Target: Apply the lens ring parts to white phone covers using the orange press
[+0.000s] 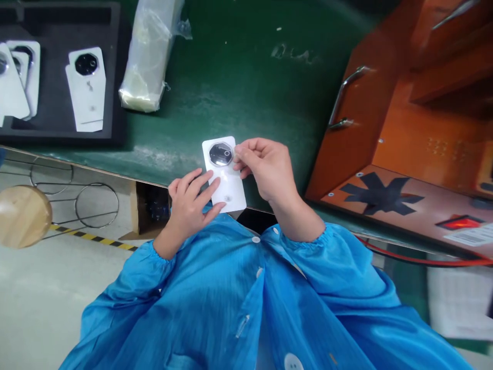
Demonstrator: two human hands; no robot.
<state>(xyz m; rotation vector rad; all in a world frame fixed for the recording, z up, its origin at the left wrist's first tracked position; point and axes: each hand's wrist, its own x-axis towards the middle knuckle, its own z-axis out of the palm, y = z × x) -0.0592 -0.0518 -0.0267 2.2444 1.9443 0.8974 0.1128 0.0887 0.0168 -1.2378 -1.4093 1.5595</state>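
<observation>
A white phone back cover (223, 182) with a dark octagonal camera area (221, 154) lies face up at the front edge of the green bench, tilted slightly. My left hand (192, 200) rests on its left side, fingers spread on the white surface and thumb near the bottom end. At the upper right edge, beside the camera area, the thumb and forefinger of my right hand (265, 164) are pinched together. Whatever sits between those fingertips is too small to make out.
Left, a black tray (115, 77) holds several similar white covers (88, 95). Beside it lies a plastic-wrapped bundle (146, 56). An orange machine (346, 133) with metal handles and a lit red switch (460, 222) stands right. A round wooden stool (23, 216) is below left.
</observation>
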